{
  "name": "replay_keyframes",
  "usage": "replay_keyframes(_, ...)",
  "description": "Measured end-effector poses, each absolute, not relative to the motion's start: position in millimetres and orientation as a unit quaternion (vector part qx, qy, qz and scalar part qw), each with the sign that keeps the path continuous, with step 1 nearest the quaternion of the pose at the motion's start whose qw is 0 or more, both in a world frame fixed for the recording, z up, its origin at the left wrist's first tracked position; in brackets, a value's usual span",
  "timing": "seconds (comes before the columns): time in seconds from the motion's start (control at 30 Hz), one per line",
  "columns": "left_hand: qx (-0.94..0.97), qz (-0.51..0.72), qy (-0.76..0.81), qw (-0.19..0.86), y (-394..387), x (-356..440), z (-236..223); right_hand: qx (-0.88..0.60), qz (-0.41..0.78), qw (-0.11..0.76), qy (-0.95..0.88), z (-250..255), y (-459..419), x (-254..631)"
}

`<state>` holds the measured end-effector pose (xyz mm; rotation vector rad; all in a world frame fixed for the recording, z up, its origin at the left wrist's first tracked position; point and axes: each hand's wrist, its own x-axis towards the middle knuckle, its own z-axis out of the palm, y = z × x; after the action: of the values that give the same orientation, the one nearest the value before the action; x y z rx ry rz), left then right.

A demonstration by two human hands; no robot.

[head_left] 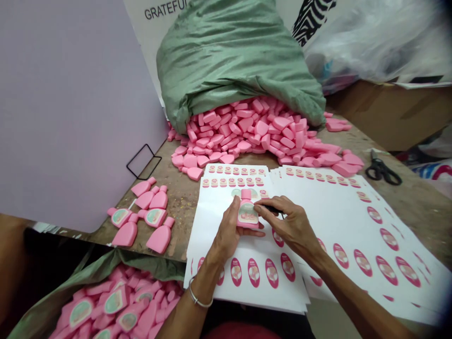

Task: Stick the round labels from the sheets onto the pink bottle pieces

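From my remote seat I watch two bare hands above a bench [178, 200], near its front edge. The left hand [228, 228] cradles a pink bottle [248, 210] over printed sheets [243, 244], its cap towards the back edge. The right hand [294, 228], a black tool [272, 209] tucked in its fingers, is pinched narrow at the rim of the bottle's label [248, 215]; I cannot tell whether it touches. I judge this step wants a firm left hold, the label square, and light smoothing from middle to rim, so no wrinkle or bubble forms.
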<state>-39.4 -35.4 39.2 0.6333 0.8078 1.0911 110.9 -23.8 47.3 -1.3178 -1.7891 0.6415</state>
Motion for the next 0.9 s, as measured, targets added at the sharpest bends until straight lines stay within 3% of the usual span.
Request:
replay_keyframes(0.17, 0.341, 0.476, 0.337, 0.737, -38, -43, 43, -0.527, 0.167, 0.407, -0.727, 47, -25, 110)
replay_keyframes(0.3, 0.340, 0.480, 0.343, 0.733, -41, -42, 42, -0.588, 0.046, 0.355, -0.726, 50, -24, 112)
replay_keyframes(0.37, 0.341, 0.475, 0.347, 0.733, -42, -42, 43, -0.615, 0.100, 0.340, -0.705, 50, -23, 112)
replay_keyframes(0.57, 0.370, 0.428, 0.334, 0.754, -51, -49, 49, -0.536, 0.433, 0.334, -0.643, 39, -7, 100)
replay_keyframes(0.7, 0.376, 0.421, 0.349, 0.748, -61, -79, 49, -0.552, 0.415, 0.329, -0.644, 30, 25, 105)
replay_keyframes(0.8, 0.405, 0.445, 0.487, 0.633, -62, -114, 47, -0.590, 0.277, 0.305, -0.695, 24, 71, 111)
replay_keyframes(0.9, 0.446, 0.455, 0.659, 0.399, -56, -152, 42, -0.577, 0.148, 0.218, -0.774, 20, 126, 103)
